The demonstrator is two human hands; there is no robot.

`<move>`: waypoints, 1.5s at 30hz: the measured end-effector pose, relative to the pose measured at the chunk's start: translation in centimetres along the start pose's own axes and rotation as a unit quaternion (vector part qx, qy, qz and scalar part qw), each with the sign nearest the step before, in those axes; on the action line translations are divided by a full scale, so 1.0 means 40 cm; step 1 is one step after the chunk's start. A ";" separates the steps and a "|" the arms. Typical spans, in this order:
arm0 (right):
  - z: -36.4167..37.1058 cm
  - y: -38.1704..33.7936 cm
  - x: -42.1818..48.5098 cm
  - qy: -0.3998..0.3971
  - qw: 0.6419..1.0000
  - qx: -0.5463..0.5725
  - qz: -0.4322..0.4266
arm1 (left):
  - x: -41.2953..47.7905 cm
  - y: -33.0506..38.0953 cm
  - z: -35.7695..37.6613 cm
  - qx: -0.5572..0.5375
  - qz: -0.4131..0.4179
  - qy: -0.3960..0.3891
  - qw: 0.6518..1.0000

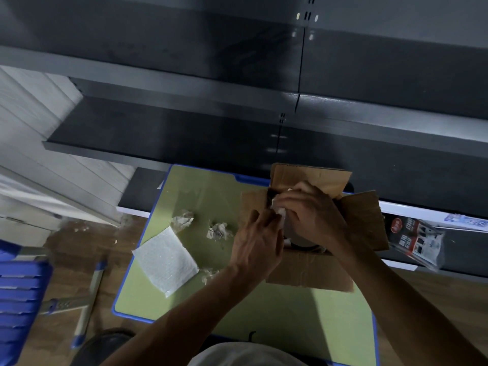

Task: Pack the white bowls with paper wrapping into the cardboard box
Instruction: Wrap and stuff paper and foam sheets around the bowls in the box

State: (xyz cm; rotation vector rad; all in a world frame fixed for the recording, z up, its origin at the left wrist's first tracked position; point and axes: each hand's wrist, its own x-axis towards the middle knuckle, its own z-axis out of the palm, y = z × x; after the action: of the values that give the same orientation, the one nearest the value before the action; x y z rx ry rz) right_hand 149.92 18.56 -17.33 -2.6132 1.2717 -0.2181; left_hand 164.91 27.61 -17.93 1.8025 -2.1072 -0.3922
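An open cardboard box [311, 268] stands on the right part of a green table [264, 310], its flaps spread outward. Both my hands are over the box's opening. My right hand [314, 215] has its fingers curled round a piece of white wrapping paper [280, 211] at the box's left rim. My left hand [257, 244] reaches in from the left, and its fingertips meet the same paper. Something rounded and grey [298, 237] shows inside the box beneath the hands; most of it is hidden.
Two crumpled paper balls [183, 220] [217, 231] and a folded sheet of bubble wrap [166, 261] lie on the table's left half. A dark shelf unit [184, 122] rises behind. A blue chair [21, 294] stands on the left, a packaged item [417, 241] on the right.
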 end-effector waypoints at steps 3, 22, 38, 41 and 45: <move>0.009 -0.003 -0.001 -0.025 0.999 -0.029 0.006 | 0.000 -0.004 0.003 0.013 0.005 -0.007 1.000; -0.022 -0.071 0.003 -0.099 0.991 -0.085 -0.001 | -0.026 -0.059 -0.010 -0.043 0.086 -0.021 0.995; -0.039 -0.104 -0.011 -0.092 0.990 -0.093 0.048 | -0.029 -0.101 -0.026 -0.092 0.144 -0.026 0.985; -0.075 -0.141 -0.009 -0.061 0.993 -0.074 0.068 | -0.042 -0.125 -0.034 -0.121 0.148 -0.009 0.981; -0.064 -0.228 0.006 -0.024 0.999 -0.013 0.040 | -0.074 -0.193 -0.042 -0.137 0.103 0.022 0.985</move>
State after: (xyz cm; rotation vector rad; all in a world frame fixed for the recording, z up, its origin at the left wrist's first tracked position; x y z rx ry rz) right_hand 156.36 23.47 -12.41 -2.5650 1.3685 -0.1245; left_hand 172.92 29.34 -19.89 1.4132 -2.0669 -0.5520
